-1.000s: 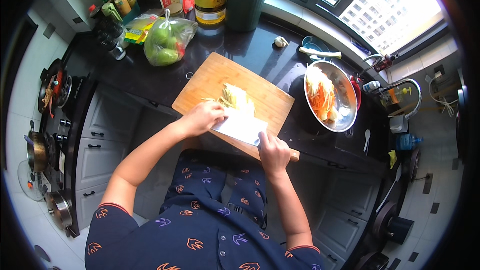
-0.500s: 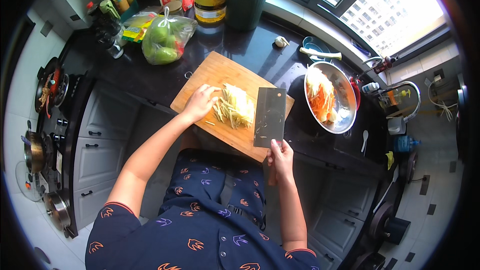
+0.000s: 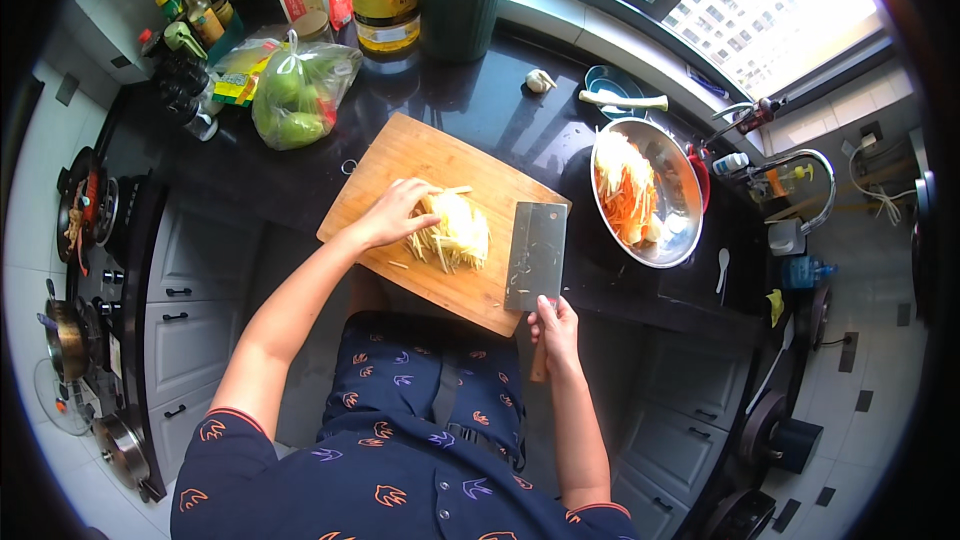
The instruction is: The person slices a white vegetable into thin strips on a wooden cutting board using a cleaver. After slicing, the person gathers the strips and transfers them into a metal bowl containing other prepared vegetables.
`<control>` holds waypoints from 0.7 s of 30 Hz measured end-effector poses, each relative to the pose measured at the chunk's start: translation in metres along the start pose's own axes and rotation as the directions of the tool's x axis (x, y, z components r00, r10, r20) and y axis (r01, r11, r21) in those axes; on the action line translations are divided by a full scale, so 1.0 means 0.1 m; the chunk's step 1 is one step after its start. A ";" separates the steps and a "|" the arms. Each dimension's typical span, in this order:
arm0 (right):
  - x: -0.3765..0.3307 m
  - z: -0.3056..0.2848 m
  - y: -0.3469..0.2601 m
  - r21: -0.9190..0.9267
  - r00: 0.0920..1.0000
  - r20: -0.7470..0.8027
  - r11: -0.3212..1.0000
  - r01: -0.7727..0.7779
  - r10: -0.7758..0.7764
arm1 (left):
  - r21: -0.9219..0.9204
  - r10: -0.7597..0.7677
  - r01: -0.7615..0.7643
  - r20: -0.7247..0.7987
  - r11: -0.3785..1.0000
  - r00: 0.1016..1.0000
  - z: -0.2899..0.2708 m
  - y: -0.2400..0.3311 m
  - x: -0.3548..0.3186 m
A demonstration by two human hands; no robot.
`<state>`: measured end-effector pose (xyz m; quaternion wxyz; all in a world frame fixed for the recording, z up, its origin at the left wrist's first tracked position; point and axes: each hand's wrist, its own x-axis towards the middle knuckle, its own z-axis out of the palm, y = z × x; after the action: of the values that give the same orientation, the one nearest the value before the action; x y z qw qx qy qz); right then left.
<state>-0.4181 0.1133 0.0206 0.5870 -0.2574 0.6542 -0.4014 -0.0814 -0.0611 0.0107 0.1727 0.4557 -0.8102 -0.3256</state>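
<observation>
A pile of pale yellow vegetable shreds (image 3: 458, 232) lies on a wooden cutting board (image 3: 400, 148), its long edges slanted. My left hand (image 3: 395, 215) rests at the pile's left side, fingers stretched and slightly curved over the shreds. In my right hand (image 3: 556, 330) is the wooden handle of a cleaver (image 3: 536, 255). Its broad blade stands over the board's right end, apart from the pile, with a few shreds stuck to it. Right of the board, a metal bowl (image 3: 685, 205) holds orange and pale shreds.
A tied plastic bag of green vegetables (image 3: 300, 105) sits behind the board at left. Further back are a large oil bottle (image 3: 385, 0) and a dark utensil holder (image 3: 462, 20). A garlic bulb (image 3: 540, 81), a blue dish (image 3: 608, 80) and a white spoon (image 3: 723, 268) lie toward the right.
My left hand has moved onto the pile's upper left side, and the shreds are bunched closer together. The cleaver stays in my right hand near the board's right end. The view has shifted slightly.
</observation>
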 end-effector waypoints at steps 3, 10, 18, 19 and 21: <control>0.05 0.00 0.01 0.006 1.000 0.004 1.000 -0.001 0.001 | 0.116 -0.073 0.083 -0.084 0.990 0.994 -0.23 0.10 -0.31; 0.17 0.20 0.00 -0.015 0.993 0.117 1.000 -0.020 0.022 | 0.156 -0.295 0.306 -0.089 0.939 0.951 -0.08 0.13 -0.58; 0.21 0.71 0.05 -0.002 0.967 0.249 0.998 -0.059 0.057 | -0.042 -0.214 0.210 -0.214 0.977 0.953 0.38 0.13 -0.14; 0.20 0.76 0.04 -0.022 0.963 0.262 0.998 -0.058 0.061 | -0.060 -0.196 0.187 -0.219 0.980 0.956 0.44 0.06 -0.09; 0.20 0.83 0.05 -0.033 0.958 0.280 0.998 -0.060 0.067 | -0.107 -0.187 0.166 -0.231 0.980 0.955 0.45 0.07 -0.05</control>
<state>-0.3404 0.0814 0.0061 0.6832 -0.2977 0.5773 -0.3338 -0.1092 -0.0380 -0.0173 0.2592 0.5543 -0.7247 -0.3168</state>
